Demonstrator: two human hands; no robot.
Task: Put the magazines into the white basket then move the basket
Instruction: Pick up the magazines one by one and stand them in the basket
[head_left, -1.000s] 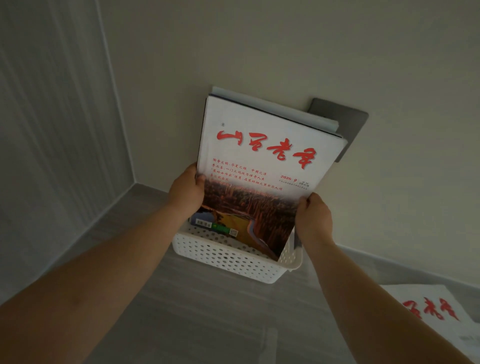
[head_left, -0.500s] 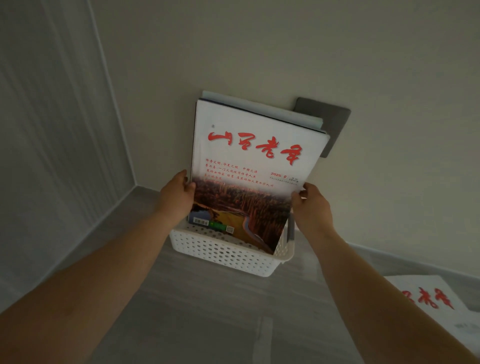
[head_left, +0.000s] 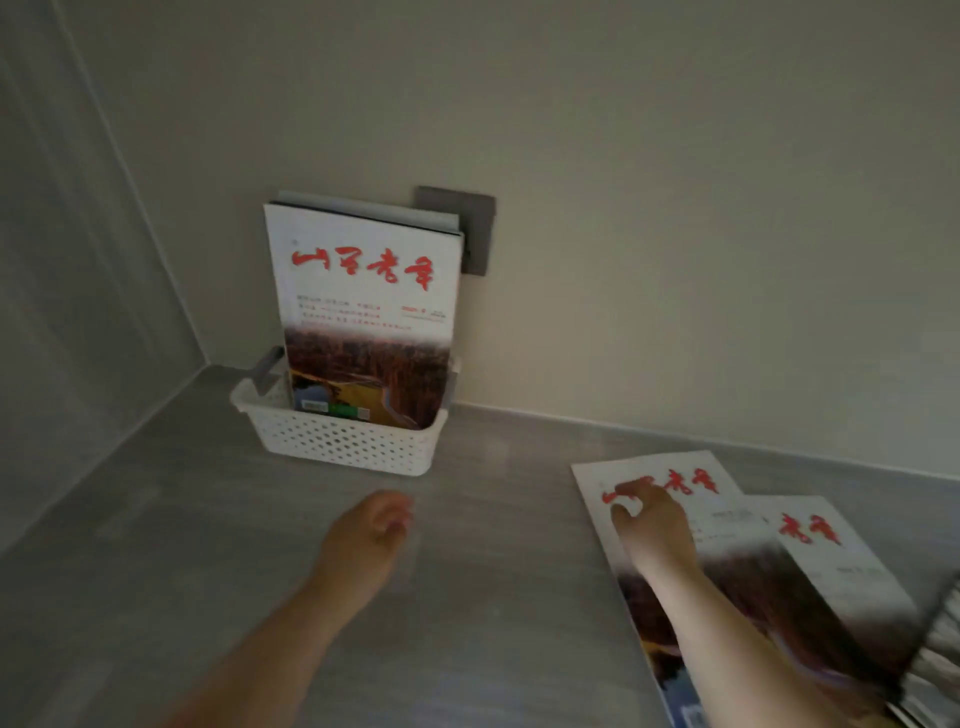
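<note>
A white perforated basket (head_left: 337, 441) stands on the grey surface against the back wall. Magazines (head_left: 363, 291) with red lettering on white covers stand upright in it, leaning on the wall. At the right, two more magazines lie flat and overlapped, the top one (head_left: 670, 478) nearer the wall and the other (head_left: 831, 545) beside it. My right hand (head_left: 649, 514) rests on the top magazine's upper part with fingers curled over its cover. My left hand (head_left: 369, 535) hovers blurred over the bare surface in front of the basket, holding nothing.
A dark grey wall plate (head_left: 467, 228) sits behind the standing magazines. A side wall (head_left: 78, 260) closes the left, meeting the back wall in a corner near the basket. A dark striped object (head_left: 935, 639) shows at the right edge.
Both hands let go of the magazines, which now stand in the basket. The hands drew back toward me; the right one went down to the flat magazines at the right.
</note>
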